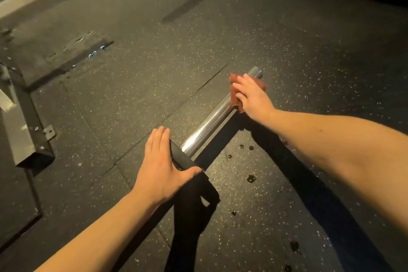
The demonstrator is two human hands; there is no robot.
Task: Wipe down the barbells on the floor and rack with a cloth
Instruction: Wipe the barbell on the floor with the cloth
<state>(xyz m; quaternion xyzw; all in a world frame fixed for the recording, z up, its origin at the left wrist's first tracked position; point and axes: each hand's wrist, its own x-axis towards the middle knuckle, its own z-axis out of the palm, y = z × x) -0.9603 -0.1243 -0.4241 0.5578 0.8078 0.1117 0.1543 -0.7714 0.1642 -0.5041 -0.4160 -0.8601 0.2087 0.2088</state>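
The barbell (pixel 209 127) is laid on the floor (pixel 154 73), its chrome sleeve bright beyond a dark collar (pixel 183 159). The rust-red cloth (pixel 234 93) is draped over the sleeve near its far end and held there by the right grip (pixel 251 97), curled round it, so the metal can be rubbed. The left grip (pixel 161 161) is laid flat, fingers straight, on the collar, probably to stop rolling.

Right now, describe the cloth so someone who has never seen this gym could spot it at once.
On the speckled black rubber floor lies a shiny chrome barbell, running diagonally away from the camera. Near its far end, the right hand holds a cloth draped over the bar. It is the only rust-red, soft thing among black rubber and bright metal.
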